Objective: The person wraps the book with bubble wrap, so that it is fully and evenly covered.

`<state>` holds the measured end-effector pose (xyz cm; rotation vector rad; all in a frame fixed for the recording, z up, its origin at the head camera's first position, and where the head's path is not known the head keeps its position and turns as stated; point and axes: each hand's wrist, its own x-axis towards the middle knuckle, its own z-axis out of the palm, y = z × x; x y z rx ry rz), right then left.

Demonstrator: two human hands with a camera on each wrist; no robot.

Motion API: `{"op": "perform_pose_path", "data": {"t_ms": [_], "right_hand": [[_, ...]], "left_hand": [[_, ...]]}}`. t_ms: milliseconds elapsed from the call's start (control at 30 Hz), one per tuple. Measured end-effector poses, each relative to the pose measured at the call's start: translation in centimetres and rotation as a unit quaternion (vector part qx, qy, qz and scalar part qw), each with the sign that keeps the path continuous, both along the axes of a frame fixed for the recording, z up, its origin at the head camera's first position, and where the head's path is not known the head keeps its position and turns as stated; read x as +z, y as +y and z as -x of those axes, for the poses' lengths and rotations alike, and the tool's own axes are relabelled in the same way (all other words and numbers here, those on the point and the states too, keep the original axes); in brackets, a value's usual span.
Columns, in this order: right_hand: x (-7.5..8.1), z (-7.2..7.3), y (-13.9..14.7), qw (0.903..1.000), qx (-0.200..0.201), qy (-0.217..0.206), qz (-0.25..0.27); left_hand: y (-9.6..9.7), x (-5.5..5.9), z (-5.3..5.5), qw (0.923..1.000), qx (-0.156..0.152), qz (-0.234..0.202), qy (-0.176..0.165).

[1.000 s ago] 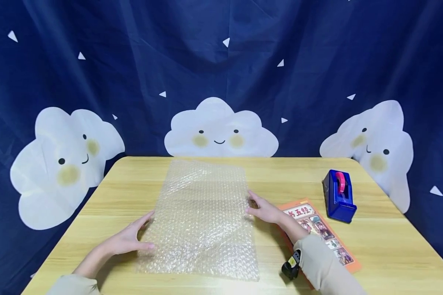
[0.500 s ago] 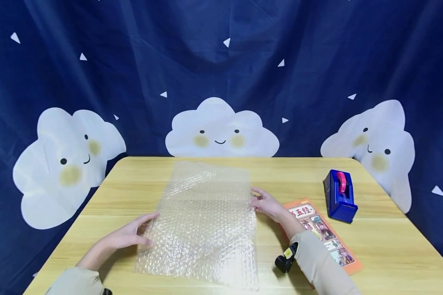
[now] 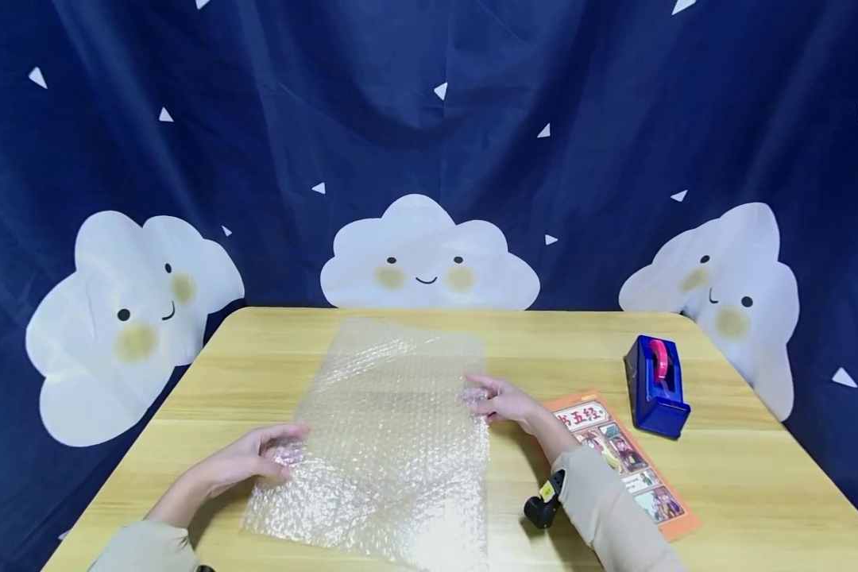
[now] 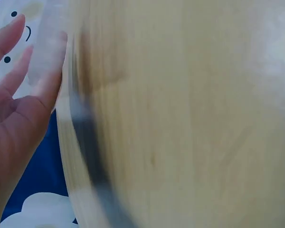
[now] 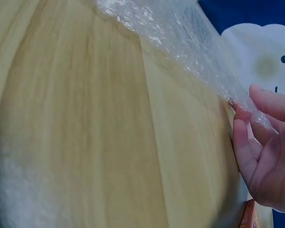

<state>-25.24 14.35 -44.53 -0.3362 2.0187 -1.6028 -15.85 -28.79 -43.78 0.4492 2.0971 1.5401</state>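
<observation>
A clear sheet of bubble wrap (image 3: 386, 421) lies lengthwise over the middle of the table, its near end towards the person. At its left edge, the left hand (image 3: 236, 461) holds the gathered plastic between thumb and fingers; the left wrist view shows that hand (image 4: 19, 114) from the side against pale plastic. Across the sheet, the right hand (image 3: 511, 403) grips the right edge. In the right wrist view, fingers of the right hand (image 5: 270, 152) curl under the bubble wrap (image 5: 180, 47), with the thumb side above it.
Partly under the right forearm lies an orange comic-style book (image 3: 625, 461). Behind it, at the right, stands a blue tape dispenser (image 3: 658, 389) with a pink roll. A dark blue cloud-print curtain (image 3: 429, 143) hangs beyond the wooden table (image 3: 751, 477).
Both hands have closed on the sheet's side edges, the right one moving a little left. The bubble wrap has shifted left and towards the person, its near corner sliding down.
</observation>
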Motion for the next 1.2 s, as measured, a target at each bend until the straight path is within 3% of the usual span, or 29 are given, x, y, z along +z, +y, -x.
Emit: {"op": "perform_pose_path", "data": {"t_ms": [233, 367, 500, 700, 867, 1033, 1200], "right_hand": [[-0.2, 0.0, 0.0, 0.9999, -0.004, -0.014, 0.008], [-0.3, 0.0, -0.1, 0.9998, -0.01, -0.018, 0.008], [-0.2, 0.1, 0.1, 0.9996, -0.005, -0.021, 0.015], [-0.3, 0.0, 0.3, 0.9994, -0.014, -0.019, 0.023], [-0.5, -0.2, 0.2, 0.9984, -0.041, -0.018, 0.034], [-0.6, -0.5, 0.2, 0.9972, -0.073, -0.01, 0.014], [-0.5, -0.9, 0.0, 0.9946, -0.103, 0.008, -0.009]], "left_hand": [[-0.4, -0.4, -0.3, 0.9922, -0.052, -0.067, -0.091], [-0.7, -0.4, -0.6, 0.9873, -0.071, -0.085, -0.114], [-0.9, -0.3, -0.7, 0.9867, -0.08, -0.093, -0.106], [-1.1, 0.0, -0.6, 0.9908, -0.069, -0.087, -0.078], [-1.1, 0.1, -0.5, 0.9952, -0.058, -0.062, -0.047], [-0.8, 0.0, -0.4, 0.9966, -0.069, -0.032, -0.033], [-0.5, 0.1, -0.4, 0.9983, -0.054, -0.001, -0.022]]}}
